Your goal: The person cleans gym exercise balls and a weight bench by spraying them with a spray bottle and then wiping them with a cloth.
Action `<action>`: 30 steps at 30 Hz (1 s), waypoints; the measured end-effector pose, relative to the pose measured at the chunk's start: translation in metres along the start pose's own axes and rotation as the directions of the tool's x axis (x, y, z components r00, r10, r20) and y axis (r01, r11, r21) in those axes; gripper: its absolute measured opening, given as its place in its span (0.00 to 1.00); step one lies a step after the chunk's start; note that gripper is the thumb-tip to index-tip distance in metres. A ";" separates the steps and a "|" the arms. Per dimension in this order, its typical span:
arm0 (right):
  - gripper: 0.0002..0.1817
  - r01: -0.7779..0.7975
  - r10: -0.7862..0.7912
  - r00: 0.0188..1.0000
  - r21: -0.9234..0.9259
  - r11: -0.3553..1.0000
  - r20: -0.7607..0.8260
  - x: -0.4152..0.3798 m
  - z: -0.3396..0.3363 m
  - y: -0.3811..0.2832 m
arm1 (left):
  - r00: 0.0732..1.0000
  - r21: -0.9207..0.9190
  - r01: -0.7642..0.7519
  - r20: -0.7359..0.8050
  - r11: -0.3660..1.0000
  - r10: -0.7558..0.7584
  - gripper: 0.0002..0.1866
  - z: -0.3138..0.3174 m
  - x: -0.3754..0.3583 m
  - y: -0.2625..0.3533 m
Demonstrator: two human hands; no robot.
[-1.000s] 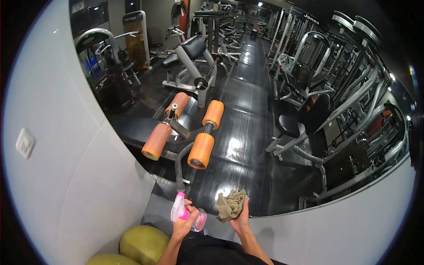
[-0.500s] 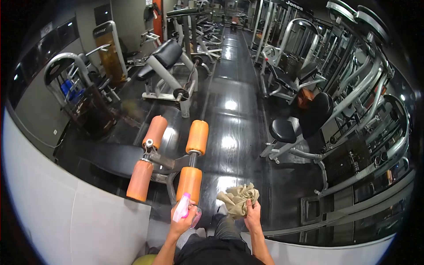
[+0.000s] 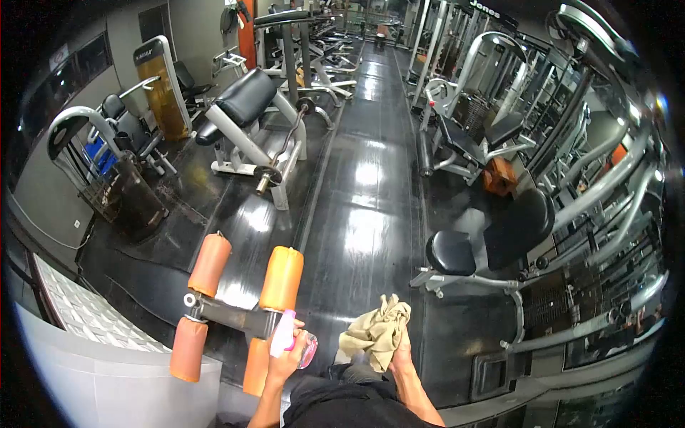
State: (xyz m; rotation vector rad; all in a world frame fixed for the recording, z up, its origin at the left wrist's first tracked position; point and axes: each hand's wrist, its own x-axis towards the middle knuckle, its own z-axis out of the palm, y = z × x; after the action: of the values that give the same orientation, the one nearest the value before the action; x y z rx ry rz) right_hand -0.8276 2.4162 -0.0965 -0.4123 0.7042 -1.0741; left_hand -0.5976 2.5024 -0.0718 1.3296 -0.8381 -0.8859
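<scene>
A pink and white spray bottle (image 3: pixel 284 335) is in the grip of my left hand (image 3: pixel 287 360), beside the foam rollers. My right hand (image 3: pixel 402 355) holds a crumpled beige cloth (image 3: pixel 379 329), which hides most of its fingers. Left of my left hand stand orange foam rollers (image 3: pixel 281 278) and faded reddish ones (image 3: pixel 210 265) on a metal frame. The lower orange roller is partly behind my left forearm.
A curl bench (image 3: pixel 246 96) with a barbell (image 3: pixel 285 146) stands ahead on the left. On the right is a machine with a black seat (image 3: pixel 451 252). A grey ledge (image 3: pixel 143 385) lies at the lower left.
The rollers and curl bench now appear lower and further left, and the right-hand seat lower. Both hands still hold the bottle and the cloth, and the cloth has shifted slightly left.
</scene>
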 end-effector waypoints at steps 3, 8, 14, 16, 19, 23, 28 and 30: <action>0.30 -0.086 0.086 0.996 -0.005 0.996 0.001 0.051 -0.007 -0.030 | 0.996 0.084 -0.092 0.009 0.992 0.092 0.08 0.028 0.036 -0.002; 0.28 0.050 0.001 0.988 -0.325 0.944 0.154 0.130 -0.004 -0.069 | 0.996 0.041 -0.086 -0.026 0.995 0.087 0.10 0.059 0.096 -0.010; 0.27 0.310 -0.194 0.948 -0.608 0.731 0.251 0.231 0.030 -0.108 | 0.975 0.247 -0.213 -0.007 0.945 0.221 0.13 0.090 0.193 0.013; 0.25 0.250 -0.140 0.959 -0.513 0.821 0.245 0.275 0.023 -0.116 | 0.988 0.148 -0.155 -0.003 0.977 0.158 0.15 0.097 0.229 0.013; 0.24 0.145 -0.103 0.983 -0.304 0.942 0.151 0.326 0.035 -0.127 | 0.992 0.201 -0.128 0.034 0.971 0.124 0.14 0.104 0.290 0.008; 0.23 0.108 -0.097 0.993 -0.171 0.979 0.070 0.380 0.055 -0.143 | 0.992 0.003 -0.099 0.079 0.995 0.099 0.14 0.113 0.366 -0.009; 0.23 0.130 -0.132 0.991 -0.089 0.988 -0.021 0.439 0.074 -0.152 | 0.983 0.131 -0.173 0.086 0.976 0.163 0.15 0.134 0.451 0.016; 0.23 0.115 -0.117 0.992 -0.064 0.991 -0.037 0.468 0.080 -0.156 | 0.957 0.205 -0.283 0.120 0.937 0.263 0.16 0.143 0.489 0.014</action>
State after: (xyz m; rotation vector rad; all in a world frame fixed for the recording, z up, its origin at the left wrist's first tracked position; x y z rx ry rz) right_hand -0.7362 1.9245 -0.0914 -0.4904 0.7577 -1.1755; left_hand -0.5111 2.0006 -0.0451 1.3283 -1.1896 -0.6507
